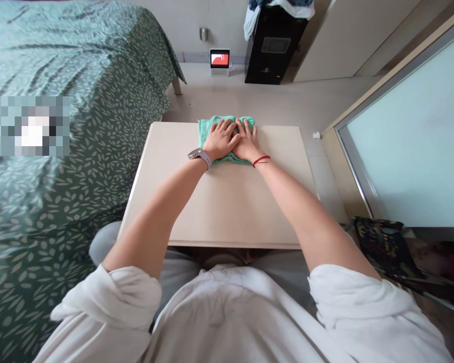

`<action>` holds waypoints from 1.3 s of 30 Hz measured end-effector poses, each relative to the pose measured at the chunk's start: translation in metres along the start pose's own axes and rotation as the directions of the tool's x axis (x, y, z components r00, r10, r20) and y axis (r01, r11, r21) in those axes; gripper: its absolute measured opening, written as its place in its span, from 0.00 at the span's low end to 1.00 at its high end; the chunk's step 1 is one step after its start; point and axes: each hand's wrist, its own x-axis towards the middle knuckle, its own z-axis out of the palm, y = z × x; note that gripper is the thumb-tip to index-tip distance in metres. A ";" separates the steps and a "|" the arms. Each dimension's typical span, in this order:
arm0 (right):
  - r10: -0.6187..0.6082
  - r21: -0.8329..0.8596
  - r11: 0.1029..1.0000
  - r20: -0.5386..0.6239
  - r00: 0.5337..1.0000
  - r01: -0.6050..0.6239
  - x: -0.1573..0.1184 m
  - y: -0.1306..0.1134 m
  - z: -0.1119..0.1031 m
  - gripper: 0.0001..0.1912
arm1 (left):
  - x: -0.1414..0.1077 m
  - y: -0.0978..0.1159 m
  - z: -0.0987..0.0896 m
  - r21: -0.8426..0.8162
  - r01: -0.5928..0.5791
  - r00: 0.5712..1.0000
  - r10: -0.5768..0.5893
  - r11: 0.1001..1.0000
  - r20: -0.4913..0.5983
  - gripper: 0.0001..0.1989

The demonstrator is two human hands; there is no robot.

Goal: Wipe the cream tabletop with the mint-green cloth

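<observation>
A folded green cloth point(204, 132) lies at the far edge of a pale wooden table point(227, 212). On top of it my left hand point(222, 139) rests flat with its fingers spread, a watch on the wrist. My right hand point(246, 141) presses down beside it, also flat and open, with a red string bracelet at the wrist. The hands touch, the left thumb lying over part of the right hand. The middle of the cloth is hidden under them.
A bed point(109, 91) with a green leaf-patterned cover stands to the left. Beyond the table, a small lit screen point(220, 61) and a black cabinet point(272, 48) stand on the floor. At the right are a frosted glass panel point(419, 126) and a dark patterned bag point(386, 247).
</observation>
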 end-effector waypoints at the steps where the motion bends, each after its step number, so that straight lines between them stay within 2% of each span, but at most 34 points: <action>1: -0.022 -0.004 1.000 0.009 1.000 0.022 -0.006 0.000 0.000 0.42 | -0.006 0.003 0.001 -0.004 0.010 1.000 -0.009 1.000 0.012 0.38; 5: -0.086 -0.021 0.996 0.039 0.996 0.087 -0.039 -0.007 0.001 0.44 | -0.041 0.020 0.003 -0.001 0.022 0.999 -0.022 1.000 0.040 0.39; 8: -0.077 -0.077 0.994 0.064 0.995 0.082 -0.077 -0.016 0.005 0.43 | -0.074 0.035 0.005 0.013 -0.006 0.998 0.005 1.000 0.068 0.41; 13: -0.052 -0.104 0.993 0.024 0.998 0.055 -0.163 -0.031 0.022 0.44 | -0.135 0.064 0.018 0.019 -0.163 0.975 0.158 0.986 0.154 0.53; 16: -0.037 -0.108 0.993 -0.004 0.999 0.036 -0.218 -0.037 0.030 0.45 | -0.173 0.086 0.029 -0.007 -0.243 0.959 0.241 0.970 0.148 0.62; 19: -0.045 -0.108 0.993 -0.022 0.999 0.042 -0.262 -0.040 0.030 0.44 | -0.205 0.110 0.037 -0.022 -0.237 0.960 0.237 0.971 0.149 0.66; 22: -0.041 -0.099 0.994 0.001 0.999 0.040 -0.282 -0.039 0.027 0.45 | -0.221 0.128 0.040 -0.028 -0.215 0.961 0.216 0.976 0.172 0.68; 24: -0.040 -0.097 0.994 0.031 0.999 0.043 -0.280 -0.034 0.024 0.46 | -0.218 0.131 0.041 -0.044 -0.215 0.958 0.219 0.976 0.183 0.69; 27: -0.035 -0.101 0.994 0.057 0.998 0.041 -0.254 -0.020 0.019 0.46 | -0.191 0.126 0.040 -0.066 -0.201 0.962 0.209 0.977 0.176 0.67; 35: -0.014 -0.084 0.996 0.049 0.999 0.019 -0.128 0.041 0.001 0.46 | -0.064 0.095 0.032 -0.022 -0.140 0.980 0.142 0.990 0.137 0.57; 39: -0.030 -0.042 0.999 0.044 0.999 0.032 -0.073 0.067 -0.007 0.44 | -0.013 0.080 0.033 -0.009 -0.110 0.989 0.110 0.994 0.095 0.52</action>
